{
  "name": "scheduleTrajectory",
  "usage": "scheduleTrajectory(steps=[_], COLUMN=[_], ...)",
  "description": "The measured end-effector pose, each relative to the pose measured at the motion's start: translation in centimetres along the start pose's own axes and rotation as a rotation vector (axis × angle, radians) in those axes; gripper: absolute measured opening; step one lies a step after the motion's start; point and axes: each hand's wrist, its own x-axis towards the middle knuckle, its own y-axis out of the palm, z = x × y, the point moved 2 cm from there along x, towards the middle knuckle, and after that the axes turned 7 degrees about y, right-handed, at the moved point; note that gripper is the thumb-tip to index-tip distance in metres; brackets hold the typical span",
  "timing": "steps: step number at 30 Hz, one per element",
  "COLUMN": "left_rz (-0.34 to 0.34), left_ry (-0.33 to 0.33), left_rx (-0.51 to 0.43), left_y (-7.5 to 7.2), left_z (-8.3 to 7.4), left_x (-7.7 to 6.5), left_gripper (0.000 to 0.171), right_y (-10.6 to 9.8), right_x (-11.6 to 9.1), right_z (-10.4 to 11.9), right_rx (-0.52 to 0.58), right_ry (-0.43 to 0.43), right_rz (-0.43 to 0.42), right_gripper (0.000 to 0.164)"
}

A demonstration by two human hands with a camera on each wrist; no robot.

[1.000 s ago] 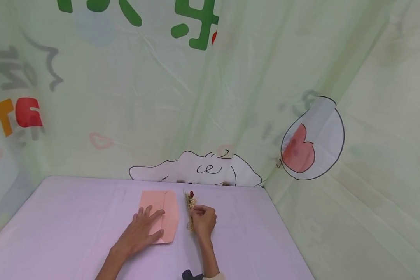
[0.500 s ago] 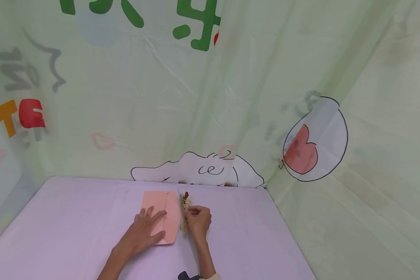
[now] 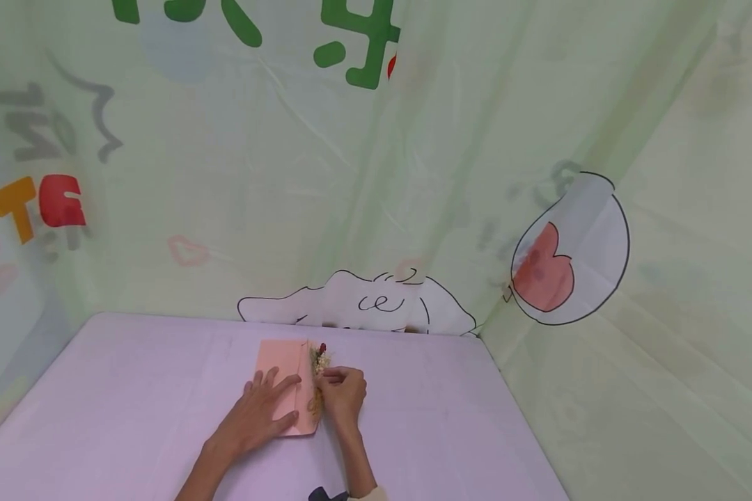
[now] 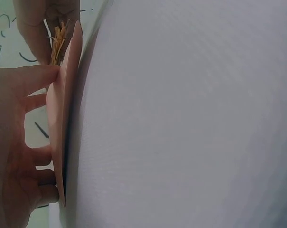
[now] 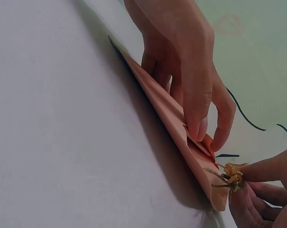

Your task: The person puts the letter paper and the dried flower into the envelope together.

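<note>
A pink paper envelope [image 3: 280, 355] lies on the table, its flap side toward the right. My left hand [image 3: 253, 414] rests on it with the fingers spread. Between thumb and fingertips my right hand [image 3: 343, 398] pinches a small bunch of dried flowers [image 3: 321, 360], with a red bloom and pale little ones at the top. The bunch is over the envelope's right-hand flap. In the right wrist view, twine [image 5: 233, 175] tied round the stems shows beside the open flap [image 5: 218, 190]. Cut stem ends [image 4: 59, 45] stick out past the envelope in the left wrist view.
A pale lilac cloth covers the table [image 3: 131, 403]. Behind it hangs a light green curtain [image 3: 276, 174] with printed drawings and letters, and it continues along the right side. A dark wrist strap piece [image 3: 326, 495] shows at the bottom edge by the right sleeve.
My right hand has carried the dried flower bunch leftward, from beside the envelope to over its right flap. The left hand stays on the envelope. The head view has shifted slightly.
</note>
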Motion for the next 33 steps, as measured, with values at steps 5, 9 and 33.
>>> scheduleTrajectory(steps=[5, 9, 33], left_rz=[0.011, 0.002, -0.042], left_ry=[-0.006, 0.000, 0.028], left_rx=[0.006, 0.006, 0.019], left_y=[-0.1, -0.2, -0.4], left_z=[0.0, -0.1, -0.2], left_x=[0.0, 0.1, -0.2], left_gripper=[0.068, 0.068, 0.065], right_y=[0.4, 0.6, 3.0], right_x=[-0.1, -0.2, -1.1], right_z=[-0.1, -0.3, 0.0], right_rx=[-0.008, -0.016, -0.046], right_ry=[-0.004, 0.002, -0.077], right_rz=[0.003, 0.007, 0.082], right_gripper=[0.008, 0.007, 0.007])
